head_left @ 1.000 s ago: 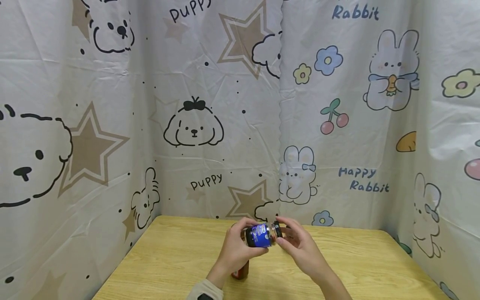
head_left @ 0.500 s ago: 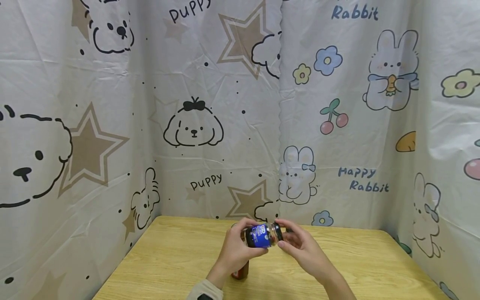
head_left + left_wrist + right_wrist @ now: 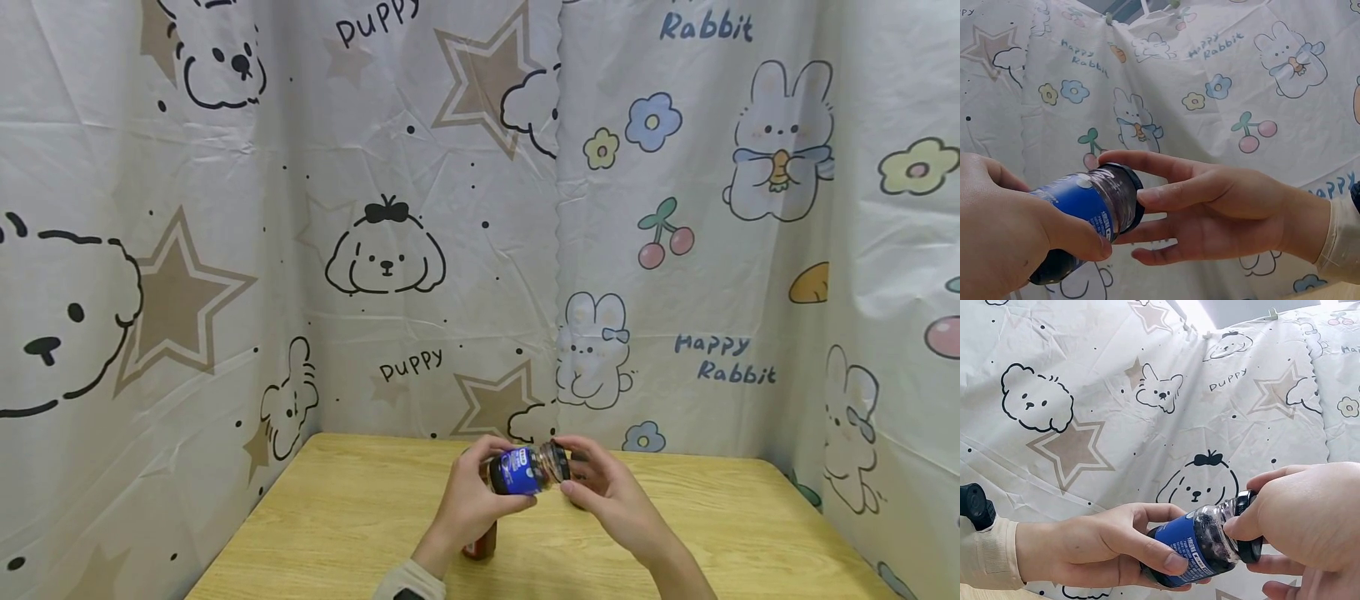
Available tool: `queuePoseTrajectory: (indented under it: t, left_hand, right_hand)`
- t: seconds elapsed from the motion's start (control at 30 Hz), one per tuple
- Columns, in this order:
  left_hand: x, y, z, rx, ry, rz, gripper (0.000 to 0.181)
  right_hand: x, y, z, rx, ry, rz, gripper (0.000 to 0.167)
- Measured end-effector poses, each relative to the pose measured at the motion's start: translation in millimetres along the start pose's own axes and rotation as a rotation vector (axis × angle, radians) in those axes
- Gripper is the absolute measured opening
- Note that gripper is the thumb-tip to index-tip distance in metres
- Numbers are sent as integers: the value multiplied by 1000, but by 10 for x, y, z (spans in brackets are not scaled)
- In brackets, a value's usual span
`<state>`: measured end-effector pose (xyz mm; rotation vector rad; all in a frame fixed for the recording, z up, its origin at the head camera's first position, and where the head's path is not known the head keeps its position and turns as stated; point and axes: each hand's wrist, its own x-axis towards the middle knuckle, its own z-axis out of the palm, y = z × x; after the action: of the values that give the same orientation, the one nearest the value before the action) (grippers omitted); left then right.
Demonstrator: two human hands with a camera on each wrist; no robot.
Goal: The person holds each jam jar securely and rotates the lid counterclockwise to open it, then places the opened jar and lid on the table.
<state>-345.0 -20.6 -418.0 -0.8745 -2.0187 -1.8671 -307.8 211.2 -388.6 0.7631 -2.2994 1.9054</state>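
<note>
A glass jar with a blue label (image 3: 517,471) and dark contents is held tilted above the table, its mouth end to the right. My left hand (image 3: 471,492) grips the jar round its body, thumb along the near side in the left wrist view. The black lid (image 3: 1249,534) sits at the jar's mouth, slightly askew, with clear glass neck showing below it. Thumb and fingers of my right hand (image 3: 615,500) pinch the lid's edge; its lower fingers stand apart from the jar in the left wrist view. Whether the lid still touches the rim I cannot tell.
On the wooden table (image 3: 360,517), a reddish-brown object (image 3: 482,546) stands partly hidden behind my left wrist. Printed curtains (image 3: 420,325) enclose the table at the back and both sides. Something dark shows behind my right fingers, too hidden to name.
My right hand and the lid have shifted slightly right and the lid has tilted, showing more of the jar's neck. The left hand and jar have hardly moved.
</note>
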Motion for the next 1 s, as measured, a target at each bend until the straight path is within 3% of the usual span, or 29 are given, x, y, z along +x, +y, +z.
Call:
queuePoseTrajectory:
  t: [0.6, 1.0]
  left_hand:
    - [11, -21, 0, 90, 21, 27, 61]
    - [9, -5, 1, 64, 19, 11, 62]
  right_hand:
    - [-11, -11, -26, 88, 70, 10, 56]
    - [-30, -7, -23, 135, 106, -16, 56]
